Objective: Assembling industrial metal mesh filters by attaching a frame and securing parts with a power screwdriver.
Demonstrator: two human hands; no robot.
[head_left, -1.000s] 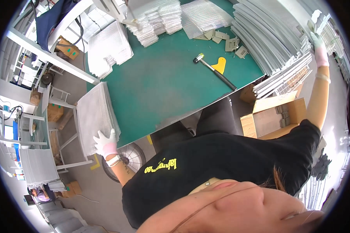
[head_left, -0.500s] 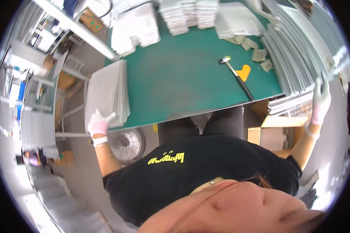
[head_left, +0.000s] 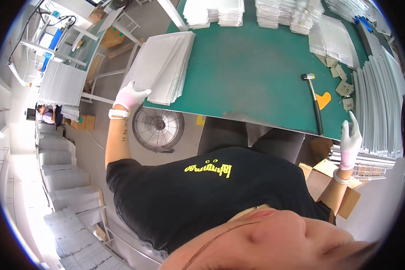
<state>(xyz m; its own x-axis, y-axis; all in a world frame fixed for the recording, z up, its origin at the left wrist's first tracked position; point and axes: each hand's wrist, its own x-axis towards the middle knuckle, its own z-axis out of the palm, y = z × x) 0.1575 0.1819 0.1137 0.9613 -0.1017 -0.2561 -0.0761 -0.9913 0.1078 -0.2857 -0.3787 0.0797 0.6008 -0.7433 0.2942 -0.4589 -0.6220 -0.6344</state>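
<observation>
My left hand (head_left: 129,96), in a white glove with a pink cuff, lies at the near left corner of a stack of thin white sheets (head_left: 164,60). Its thumb and fingers are apart, against or just beside the sheets' edge; contact is hard to make out. The stack sits fanned at the left end of the green table (head_left: 247,72). My right hand (head_left: 351,139), gloved alike, is raised with fingers apart just off the table's near right corner. It holds nothing. A hammer (head_left: 316,105) with a black handle and a yellow-orange scraper (head_left: 322,101) lie close by.
Grey panels (head_left: 377,105) stand in a row along the right side. Small beige pieces (head_left: 344,88) and a translucent textured sheet (head_left: 332,41) lie at the right; white stacks (head_left: 274,13) line the far edge. A floor fan (head_left: 159,128) and open cardboard box (head_left: 321,177) are below.
The view has turned, so the table appears farther right. My right hand has come from beside the grey panels toward the table's corner. The left stack looks more fanned; my left hand remains at it.
</observation>
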